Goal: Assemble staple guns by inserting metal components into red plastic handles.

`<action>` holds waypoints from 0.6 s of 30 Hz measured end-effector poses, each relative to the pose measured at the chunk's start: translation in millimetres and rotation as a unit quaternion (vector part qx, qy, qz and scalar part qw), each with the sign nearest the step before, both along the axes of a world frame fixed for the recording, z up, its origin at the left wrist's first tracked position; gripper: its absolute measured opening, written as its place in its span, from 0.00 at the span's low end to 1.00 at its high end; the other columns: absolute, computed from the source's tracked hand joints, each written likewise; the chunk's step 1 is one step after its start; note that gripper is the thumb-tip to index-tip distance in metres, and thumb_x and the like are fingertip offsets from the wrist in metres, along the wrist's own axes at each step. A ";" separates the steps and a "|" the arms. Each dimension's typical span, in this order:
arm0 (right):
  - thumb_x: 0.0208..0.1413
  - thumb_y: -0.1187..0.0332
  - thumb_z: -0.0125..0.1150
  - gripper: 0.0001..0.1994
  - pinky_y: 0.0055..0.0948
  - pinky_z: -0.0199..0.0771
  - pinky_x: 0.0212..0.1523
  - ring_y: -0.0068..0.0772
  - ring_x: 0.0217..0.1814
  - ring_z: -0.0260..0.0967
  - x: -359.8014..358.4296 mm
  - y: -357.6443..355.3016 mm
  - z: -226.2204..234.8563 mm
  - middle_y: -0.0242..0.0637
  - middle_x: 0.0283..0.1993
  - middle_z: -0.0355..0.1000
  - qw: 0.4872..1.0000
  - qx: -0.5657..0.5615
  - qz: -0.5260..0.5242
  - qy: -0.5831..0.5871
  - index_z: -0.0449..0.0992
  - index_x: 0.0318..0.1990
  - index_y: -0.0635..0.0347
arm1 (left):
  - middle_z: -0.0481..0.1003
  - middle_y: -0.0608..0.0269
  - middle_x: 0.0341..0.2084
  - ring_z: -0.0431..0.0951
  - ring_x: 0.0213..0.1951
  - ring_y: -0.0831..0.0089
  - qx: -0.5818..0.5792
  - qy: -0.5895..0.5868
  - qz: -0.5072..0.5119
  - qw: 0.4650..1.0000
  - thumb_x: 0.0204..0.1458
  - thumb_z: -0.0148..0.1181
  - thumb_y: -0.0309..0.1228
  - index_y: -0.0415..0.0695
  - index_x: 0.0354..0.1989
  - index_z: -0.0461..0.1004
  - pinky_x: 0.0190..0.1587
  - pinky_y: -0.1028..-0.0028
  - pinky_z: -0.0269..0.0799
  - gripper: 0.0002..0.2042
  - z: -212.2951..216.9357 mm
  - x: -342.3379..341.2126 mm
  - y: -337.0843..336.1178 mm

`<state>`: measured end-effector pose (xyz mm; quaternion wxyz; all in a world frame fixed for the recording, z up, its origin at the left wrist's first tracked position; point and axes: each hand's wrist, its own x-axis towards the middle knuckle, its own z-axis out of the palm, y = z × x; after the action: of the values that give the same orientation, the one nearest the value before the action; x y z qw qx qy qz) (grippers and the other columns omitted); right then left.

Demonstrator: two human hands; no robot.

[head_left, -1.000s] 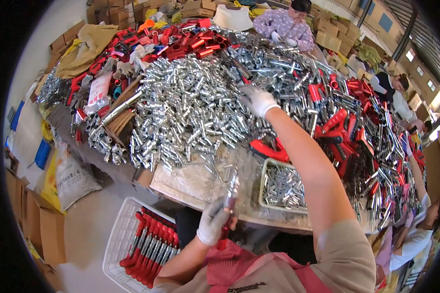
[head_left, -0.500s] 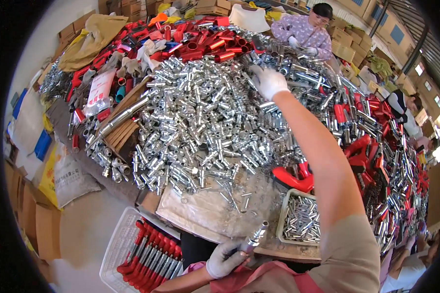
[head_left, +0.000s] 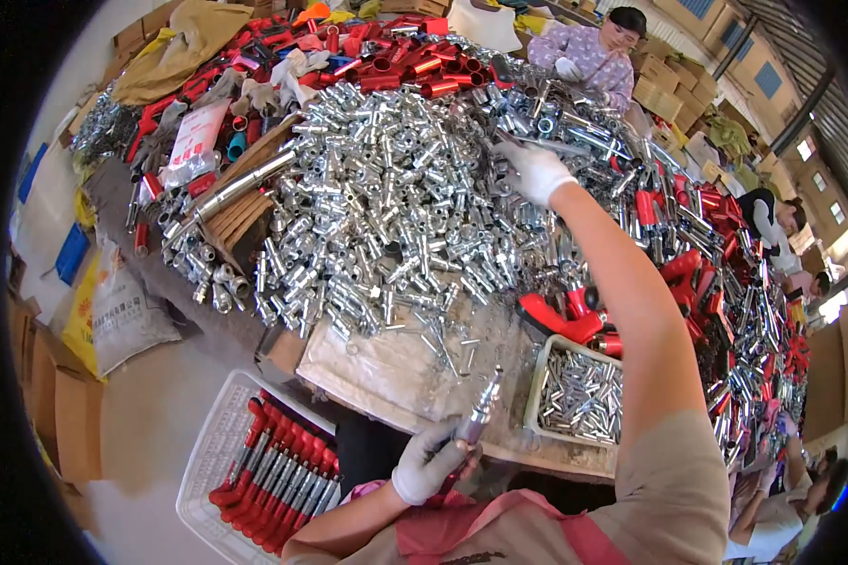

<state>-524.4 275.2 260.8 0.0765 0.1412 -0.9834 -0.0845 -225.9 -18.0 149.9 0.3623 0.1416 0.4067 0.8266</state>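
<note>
My left hand (head_left: 431, 466), in a white glove, is low in front of my body. Its fingers are wrapped round a tool with a dark reddish lower part and a silver metal fitting (head_left: 485, 400), narrow tip upward. My right hand (head_left: 537, 177), gloved too, is stretched out at the far side of a large pile of silver metal fittings (head_left: 377, 207). Its fingers are drawn together at the edge of some dark, wiry springs (head_left: 495, 174); a small dark piece shows at the fingertips, too unclear to name.
A white basket (head_left: 219, 428) of red-handled tools stands at lower left. Near my right arm sit a tray (head_left: 532, 400) of small pins and red handles (head_left: 561, 318). Red tubes (head_left: 438, 87) lie at the back. A person (head_left: 589, 61) works across the table.
My right hand has drawn slightly nearer and to the right, and a dark piece now shows at its fingertips. My left hand has raised the fitting more upright. The view has shifted slightly.
</note>
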 end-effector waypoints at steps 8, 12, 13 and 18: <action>0.59 0.68 0.50 0.17 0.27 0.68 0.46 0.25 0.41 0.67 171.6 0.1 14.5 0.32 0.43 0.72 0.753 -0.607 -0.159 -0.197 0.67 0.55 0.63 | 0.69 0.62 0.21 0.68 0.19 0.76 -0.030 0.013 0.019 0.999 0.58 0.47 0.42 0.37 0.50 0.65 0.23 0.79 0.63 0.21 17.2 -2.0 7.5; 0.59 0.72 0.50 0.12 0.21 0.69 0.45 0.19 0.42 0.65 258.6 -20.7 19.0 0.31 0.40 0.68 0.675 -0.729 -0.042 -0.103 0.70 0.49 0.64 | 0.68 0.60 0.22 0.67 0.20 0.75 -0.011 -0.003 -0.010 1.000 0.59 0.45 0.38 0.36 0.51 0.64 0.23 0.79 0.63 0.19 21.4 5.3 12.9; 0.58 0.73 0.51 0.11 0.21 0.68 0.44 0.18 0.41 0.65 282.7 -36.3 36.2 0.31 0.40 0.69 0.772 -0.632 -0.024 -0.059 0.70 0.48 0.64 | 0.68 0.61 0.22 0.67 0.20 0.75 -0.005 0.001 -0.018 1.000 0.59 0.45 0.38 0.36 0.51 0.64 0.23 0.79 0.62 0.19 20.3 9.0 14.7; 0.48 0.77 0.61 0.11 0.30 0.64 0.51 0.36 0.49 0.63 349.8 -65.7 43.6 0.41 0.45 0.64 0.882 -0.457 0.107 0.037 0.74 0.41 0.62 | 0.68 0.62 0.22 0.65 0.20 0.77 -0.014 0.045 -0.086 0.995 0.58 0.46 0.37 0.36 0.49 0.64 0.23 0.81 0.61 0.17 38.6 35.3 17.8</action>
<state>-174.7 209.5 304.4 0.1778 0.1912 -0.8883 0.3777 -190.6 -0.2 188.5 0.4159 0.2077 0.4203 0.7793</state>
